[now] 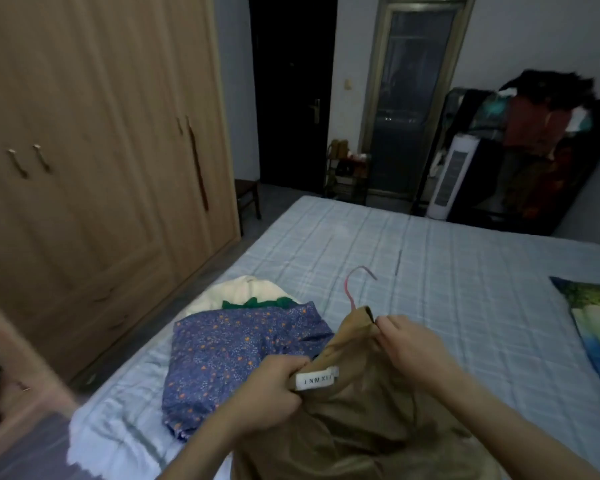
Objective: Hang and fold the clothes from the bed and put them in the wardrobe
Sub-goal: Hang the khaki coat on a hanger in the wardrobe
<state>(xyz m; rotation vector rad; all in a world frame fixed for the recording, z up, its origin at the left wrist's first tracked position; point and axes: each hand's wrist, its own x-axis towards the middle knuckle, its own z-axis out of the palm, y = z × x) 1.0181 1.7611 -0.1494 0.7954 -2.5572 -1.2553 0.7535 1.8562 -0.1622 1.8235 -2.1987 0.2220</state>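
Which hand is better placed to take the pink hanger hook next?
Probably the right hand: it pinches the tan garment just below the pink hanger hook. The left hand grips the collar by the label, lower and farther away.

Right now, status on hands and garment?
Both hands gripping tan garment: left hand at label, right hand at collar. Pink hanger inside. Wardrobe doors closed.
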